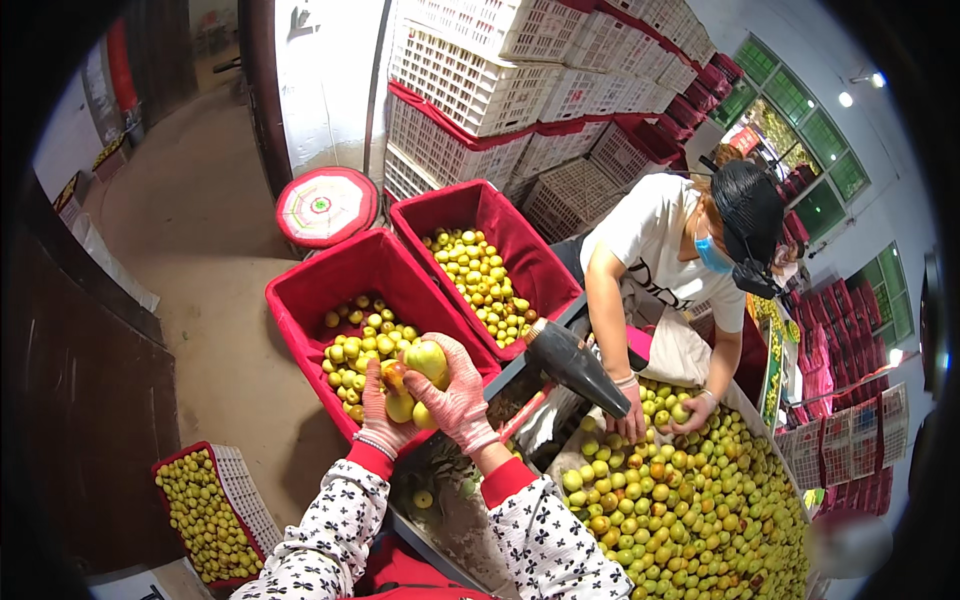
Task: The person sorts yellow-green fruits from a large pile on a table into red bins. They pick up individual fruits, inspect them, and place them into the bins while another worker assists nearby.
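My left hand (pixel 384 416) and my right hand (pixel 459 397), both in red-and-white striped gloves, are close together over a red-lined crate (pixel 322 281). Between them they hold several yellow-green jujubes. My right hand is closed around a large pale green jujube (pixel 425 358). A brown-blotched jujube (pixel 393 375) lies at the fingers of my left hand, and more yellow jujubes (pixel 400 406) show below it, between the palms. Loose jujubes (pixel 361 349) cover the bottom of the crate beneath. Which hand bears each of the lower fruits is partly hidden.
A second red-lined crate (pixel 525 255) with jujubes adjoins the first. A black tapered object (pixel 577 367) juts beside it. At right, a co-worker (pixel 645 232) reaches into a large jujube heap (pixel 675 510). A filled crate (pixel 255 495), round stool (pixel 326 206) and stacked crates (pixel 465 82) stand around.
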Available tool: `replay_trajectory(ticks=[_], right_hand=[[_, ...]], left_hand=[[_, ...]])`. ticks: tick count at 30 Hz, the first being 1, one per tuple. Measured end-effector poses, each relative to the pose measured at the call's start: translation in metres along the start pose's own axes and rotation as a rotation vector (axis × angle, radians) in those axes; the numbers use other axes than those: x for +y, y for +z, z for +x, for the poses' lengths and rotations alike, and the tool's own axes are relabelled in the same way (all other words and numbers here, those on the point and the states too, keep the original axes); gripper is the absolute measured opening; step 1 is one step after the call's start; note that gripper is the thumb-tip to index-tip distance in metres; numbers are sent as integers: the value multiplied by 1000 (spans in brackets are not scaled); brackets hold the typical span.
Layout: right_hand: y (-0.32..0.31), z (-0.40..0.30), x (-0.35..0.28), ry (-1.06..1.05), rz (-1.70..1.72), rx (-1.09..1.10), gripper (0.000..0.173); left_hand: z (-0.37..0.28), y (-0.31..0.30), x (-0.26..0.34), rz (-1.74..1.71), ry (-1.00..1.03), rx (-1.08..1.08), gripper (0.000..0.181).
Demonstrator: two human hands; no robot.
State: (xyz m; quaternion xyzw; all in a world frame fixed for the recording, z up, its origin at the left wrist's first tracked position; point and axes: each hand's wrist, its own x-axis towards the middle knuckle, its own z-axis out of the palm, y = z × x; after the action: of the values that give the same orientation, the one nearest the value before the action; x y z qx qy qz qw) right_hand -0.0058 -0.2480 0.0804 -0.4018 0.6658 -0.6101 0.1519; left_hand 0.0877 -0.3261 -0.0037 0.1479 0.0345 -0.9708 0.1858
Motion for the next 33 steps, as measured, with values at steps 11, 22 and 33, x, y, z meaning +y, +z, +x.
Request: replay_trajectory(ticks=[11, 22, 33], right_hand=[[-63, -79, 28, 404, 309, 30, 63], [-106, -122, 3, 179, -649, 165, 67], [-215, -246, -3, 540, -498, 283, 51]], left_hand=[[70, -169, 71, 216, 200, 785, 90], [-10, 27, -100, 939, -260, -133, 57], [245, 64, 17, 891, 272, 65, 65]])
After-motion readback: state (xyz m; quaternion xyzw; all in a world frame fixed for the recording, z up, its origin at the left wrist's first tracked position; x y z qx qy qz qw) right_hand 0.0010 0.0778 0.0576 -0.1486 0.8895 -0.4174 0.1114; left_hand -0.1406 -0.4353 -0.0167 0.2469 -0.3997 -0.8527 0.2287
